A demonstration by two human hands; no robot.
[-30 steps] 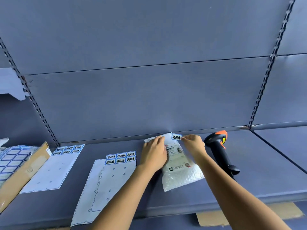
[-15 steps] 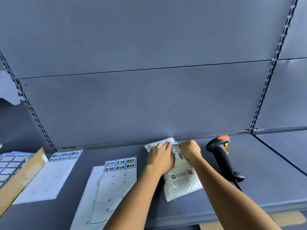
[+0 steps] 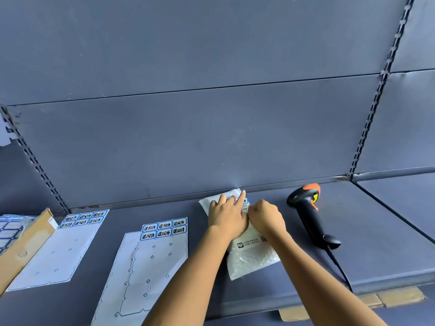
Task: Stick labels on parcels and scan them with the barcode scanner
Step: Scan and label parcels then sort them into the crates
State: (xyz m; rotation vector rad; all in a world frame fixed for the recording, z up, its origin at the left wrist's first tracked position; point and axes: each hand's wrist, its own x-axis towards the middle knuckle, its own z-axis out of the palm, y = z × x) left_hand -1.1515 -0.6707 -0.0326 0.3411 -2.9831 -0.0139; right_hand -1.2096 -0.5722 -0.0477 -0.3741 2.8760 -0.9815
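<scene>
Parcel, a white bubble-plastic mailer (image 3: 253, 254), lies flat on the grey shelf (image 3: 376, 231); left hand (image 3: 227, 216) presses spread fingers on the blue-edged label (image 3: 244, 203), right hand (image 3: 267, 216) curled beside it. Labelling underway; next, reach the black-and-orange scanner (image 3: 308, 215) nearby

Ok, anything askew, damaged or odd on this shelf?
Nothing damaged. The parcel lies askew under both hands, and the scanner lies on its side. The label sheets are mostly peeled bare.

Grey metal shelf (image 3: 353, 231), slotted uprights (image 3: 376, 90); cardboard box (image 3: 26, 241) far left; cardboard scraps (image 3: 376, 301) below shelf edge.
</scene>
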